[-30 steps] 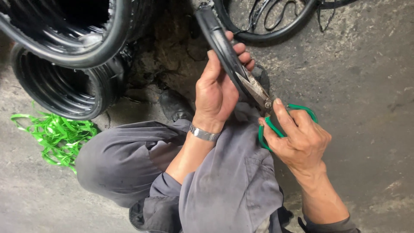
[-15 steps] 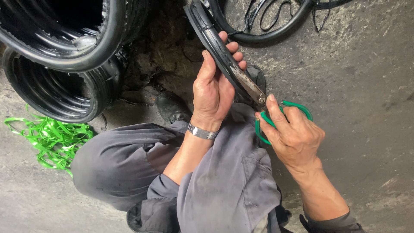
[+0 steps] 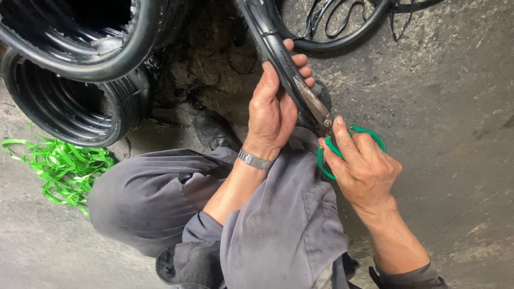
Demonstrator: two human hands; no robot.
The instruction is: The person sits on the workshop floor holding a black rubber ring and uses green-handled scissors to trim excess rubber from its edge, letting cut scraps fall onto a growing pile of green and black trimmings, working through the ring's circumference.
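Observation:
My left hand point(image 3: 273, 109) grips a black rubber tyre strip point(image 3: 267, 35) that runs up and left toward the top of the view. My right hand point(image 3: 364, 168) is closed through the green handles of a pair of scissors point(image 3: 350, 142). Their metal blades point(image 3: 310, 104) lie along the strip, right beside my left fingers. A metal band sits on my left wrist point(image 3: 254, 159). Both hands work above my knees in grey trousers point(image 3: 289, 225).
Stacked black tyres point(image 3: 80, 69) stand at the upper left. A heap of green plastic strapping point(image 3: 59, 168) lies on the concrete floor at the left. A loop of black tyre with thin rubber offcuts point(image 3: 342, 27) lies at the top. A dark shoe point(image 3: 214, 128) shows below the strip.
The view has shifted slightly. The scissors and both hands have edged a little up along the strip; the grip of both hands is the same.

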